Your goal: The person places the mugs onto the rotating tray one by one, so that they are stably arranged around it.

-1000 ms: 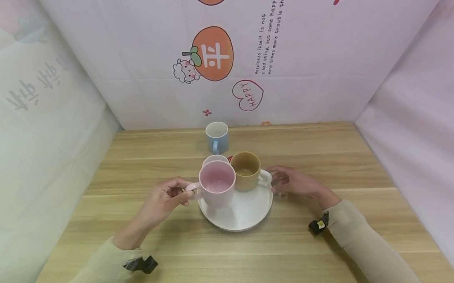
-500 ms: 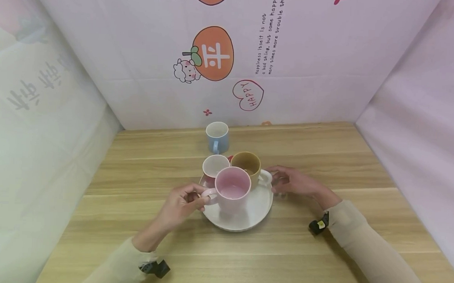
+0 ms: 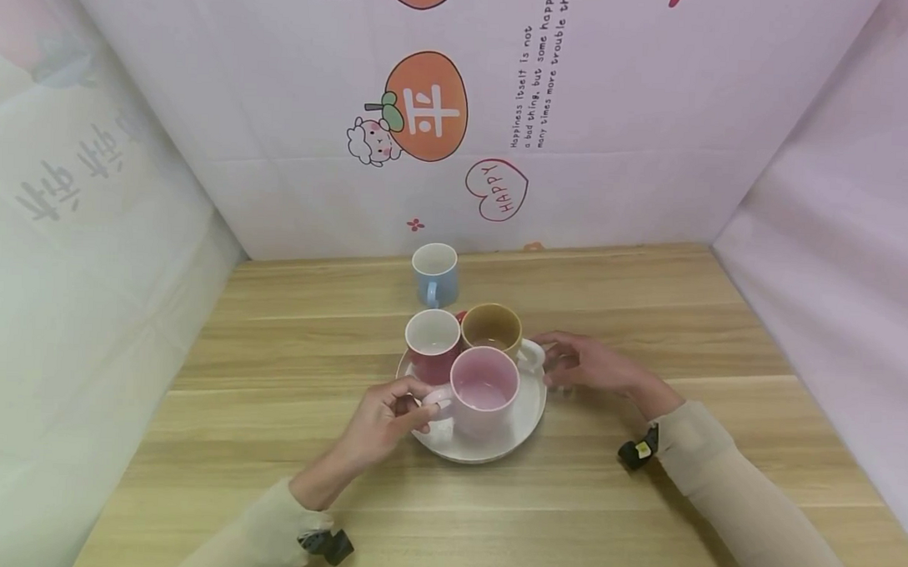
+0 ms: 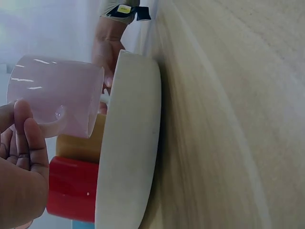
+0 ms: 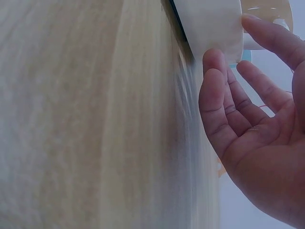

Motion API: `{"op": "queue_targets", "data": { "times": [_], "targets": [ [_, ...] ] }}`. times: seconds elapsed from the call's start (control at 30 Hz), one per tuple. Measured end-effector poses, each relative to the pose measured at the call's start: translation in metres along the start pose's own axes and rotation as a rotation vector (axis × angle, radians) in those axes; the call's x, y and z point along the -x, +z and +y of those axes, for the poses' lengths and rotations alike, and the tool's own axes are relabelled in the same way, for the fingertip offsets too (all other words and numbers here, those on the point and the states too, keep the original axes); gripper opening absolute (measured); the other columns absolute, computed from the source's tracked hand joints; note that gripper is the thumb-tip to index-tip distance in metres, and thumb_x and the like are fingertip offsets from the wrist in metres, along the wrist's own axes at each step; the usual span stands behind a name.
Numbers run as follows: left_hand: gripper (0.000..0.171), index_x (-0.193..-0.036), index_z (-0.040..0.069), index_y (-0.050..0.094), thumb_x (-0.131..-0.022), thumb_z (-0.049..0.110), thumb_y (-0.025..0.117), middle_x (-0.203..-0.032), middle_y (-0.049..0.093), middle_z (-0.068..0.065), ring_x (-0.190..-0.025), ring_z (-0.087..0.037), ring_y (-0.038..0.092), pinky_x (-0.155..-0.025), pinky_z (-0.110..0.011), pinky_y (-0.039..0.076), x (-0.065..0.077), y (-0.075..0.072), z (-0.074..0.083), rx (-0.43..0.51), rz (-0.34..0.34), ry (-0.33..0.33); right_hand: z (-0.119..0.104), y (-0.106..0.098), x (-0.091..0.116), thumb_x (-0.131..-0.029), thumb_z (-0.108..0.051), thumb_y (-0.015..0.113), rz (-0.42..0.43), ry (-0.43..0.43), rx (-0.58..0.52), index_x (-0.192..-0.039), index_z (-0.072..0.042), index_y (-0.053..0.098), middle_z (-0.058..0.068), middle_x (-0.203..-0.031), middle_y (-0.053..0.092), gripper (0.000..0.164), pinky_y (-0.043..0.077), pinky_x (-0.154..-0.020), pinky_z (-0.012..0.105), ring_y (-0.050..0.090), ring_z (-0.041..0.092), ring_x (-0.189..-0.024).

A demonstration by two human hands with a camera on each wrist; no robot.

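My left hand [image 3: 385, 419] pinches the handle of a pink mug [image 3: 483, 393], upright over the front of a round white plate [image 3: 444, 447]. In the left wrist view, the mug's base is near the plate's rim [image 4: 131, 138]; contact with the plate's floor is hidden. Behind it on the plate stand a red mug [image 3: 430, 368] with a white inside and a tan mug [image 3: 492, 325] with a white handle. My right hand [image 3: 590, 363] is at the plate's right edge, fingers loosely bent. In the right wrist view, its fingertips [image 5: 214, 59] are by the plate's side.
A light blue mug [image 3: 435, 288] stands on the wooden table [image 3: 272, 327] behind the plate, handle facing forward. White printed cloth [image 3: 294, 144] hangs along the back, with more cloth at both sides.
My left hand has carried the pink mug right and a little toward the front of the plate, uncovering the red mug. The right hand has stayed at the plate's edge.
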State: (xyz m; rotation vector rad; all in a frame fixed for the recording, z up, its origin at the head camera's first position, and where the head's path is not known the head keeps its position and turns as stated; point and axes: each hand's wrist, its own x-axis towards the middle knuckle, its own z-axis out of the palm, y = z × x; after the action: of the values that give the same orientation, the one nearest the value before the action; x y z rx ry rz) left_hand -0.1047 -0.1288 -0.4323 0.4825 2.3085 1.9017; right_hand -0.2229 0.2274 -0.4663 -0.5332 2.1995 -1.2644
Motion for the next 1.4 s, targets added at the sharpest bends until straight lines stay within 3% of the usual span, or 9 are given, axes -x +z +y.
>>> {"op": "queue_targets", "data": {
  "times": [0.37, 0.8, 1.1, 1.4],
  "targets": [
    [0.014, -0.101, 0.001, 0.069, -0.09, 0.009, 0.072, -0.088, 0.071, -0.021, -0.065, -0.005, 0.065, -0.054, -0.019, 0.05, -0.004, 0.015, -0.01, -0.022, -0.008, -0.042, 0.001, -0.002, 0.0, -0.086, -0.024, 0.079, -0.003, 0.003, -0.009, -0.147, -0.025, 0.044, 0.017, -0.126, 0.062, 0.071, 0.06, -0.067, 0.043, 0.07, 0.028, -0.088],
    [0.015, -0.104, 0.006, 0.069, -0.092, 0.015, 0.071, -0.089, 0.072, -0.022, -0.068, -0.007, 0.066, -0.061, -0.018, 0.053, -0.006, 0.018, -0.018, -0.033, -0.056, -0.076, 0.0, -0.002, 0.0, -0.085, -0.025, 0.08, -0.002, 0.021, -0.001, -0.147, -0.028, 0.045, 0.015, -0.125, 0.062, 0.071, 0.06, -0.068, 0.042, 0.07, 0.028, -0.087],
    [0.014, -0.102, 0.006, 0.07, -0.091, 0.013, 0.073, -0.09, 0.073, -0.017, -0.07, -0.018, 0.069, -0.063, -0.018, 0.055, -0.007, 0.021, -0.018, -0.031, -0.064, -0.109, 0.0, 0.0, -0.001, -0.086, -0.021, 0.079, -0.008, -0.034, 0.004, -0.146, -0.019, 0.045, 0.02, -0.123, 0.064, 0.068, 0.061, -0.067, 0.041, 0.071, 0.027, -0.091],
    [0.015, -0.104, 0.008, 0.072, -0.091, 0.015, 0.073, -0.089, 0.072, -0.025, -0.069, -0.01, 0.066, -0.063, -0.017, 0.052, -0.01, 0.021, -0.019, -0.056, -0.093, -0.145, 0.002, -0.001, -0.001, -0.086, -0.022, 0.078, -0.016, -0.04, -0.009, -0.148, -0.019, 0.043, 0.021, -0.124, 0.063, 0.071, 0.061, -0.067, 0.042, 0.07, 0.028, -0.09]
  ]
}}
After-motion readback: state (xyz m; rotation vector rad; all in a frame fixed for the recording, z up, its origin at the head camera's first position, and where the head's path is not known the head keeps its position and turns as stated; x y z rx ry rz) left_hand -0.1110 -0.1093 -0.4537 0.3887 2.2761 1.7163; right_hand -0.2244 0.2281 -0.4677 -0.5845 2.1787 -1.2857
